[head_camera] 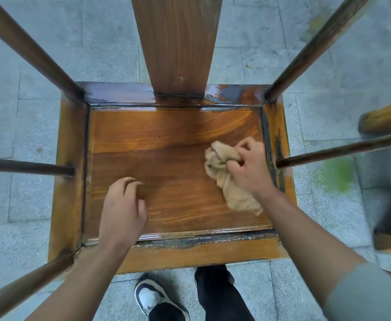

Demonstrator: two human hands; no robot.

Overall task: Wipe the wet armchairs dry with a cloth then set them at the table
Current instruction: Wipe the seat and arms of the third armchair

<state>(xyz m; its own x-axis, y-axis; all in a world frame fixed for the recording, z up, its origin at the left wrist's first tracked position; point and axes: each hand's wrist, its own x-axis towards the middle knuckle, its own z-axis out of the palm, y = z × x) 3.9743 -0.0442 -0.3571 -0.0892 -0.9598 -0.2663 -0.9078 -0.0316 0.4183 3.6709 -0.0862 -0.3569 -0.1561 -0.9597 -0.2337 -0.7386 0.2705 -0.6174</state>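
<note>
Armchair [166,158] sat directly below the camera on the paving, seen from above; its seat panel was a recessed wooden board inside a raised frame; wet sheen showed along the back rail of the frame either side of the backrest splat [176,42], and a glossy strip ran along the front inner edge; dark worn patches on the right and front rails. Cloth [227,177], beige and crumpled, lay on the right half of the seat panel, near the right rail; right hand [248,167] gripped it from above, fingers curled tight into the bunched top, a loose tail of fabric trailing toward the front edge under the wrist. Left hand [122,205] was over the left-front part of the seat, holding nothing; fingers loosely curled, tips at or just above the wood, contact could not be told. Round posts and armrest rails rose from the corners and sides of the frame. Grey sleeve [363,293] covered the right upper forearm; left forearm bare. Below the front rail, a black-and-white shoe [152,300] and a dark trouser leg [217,295] stood on grey stone paving [39,126]; green patch on the slabs at right; part of another wooden piece [387,119], blurred, at the right edge.
</note>
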